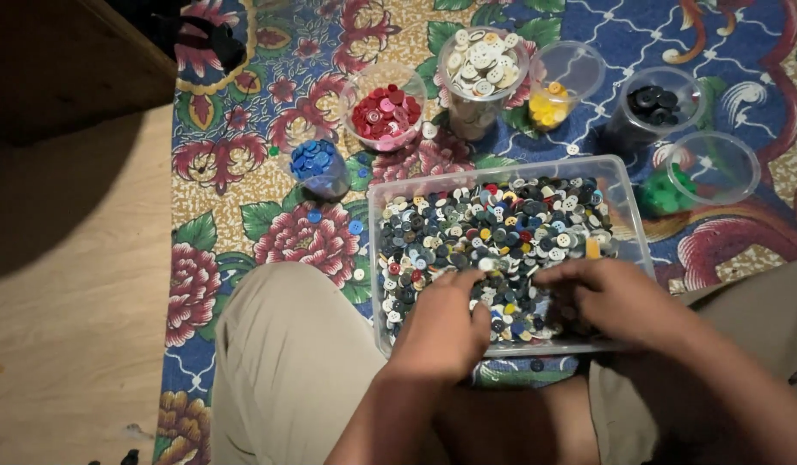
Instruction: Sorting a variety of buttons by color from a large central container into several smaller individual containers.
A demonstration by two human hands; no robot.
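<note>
A clear rectangular plastic bin (627,202) sits on the patterned mat in front of me, filled with several mixed buttons (502,228) of many colours. My left hand (442,323) rests in the bin's near part, fingers curled down into the buttons. My right hand (610,297) lies beside it to the right, fingers bent and pressing among the buttons. Whether either hand pinches a button is hidden by the fingers.
Clear cups stand behind the bin: blue buttons (317,164), red buttons (386,112), white buttons (483,65), yellow buttons (549,103), black buttons (655,103) and green buttons (674,189). A few loose buttons lie on the floral mat (269,215). Wooden floor (71,327) is at left. My knees flank the bin.
</note>
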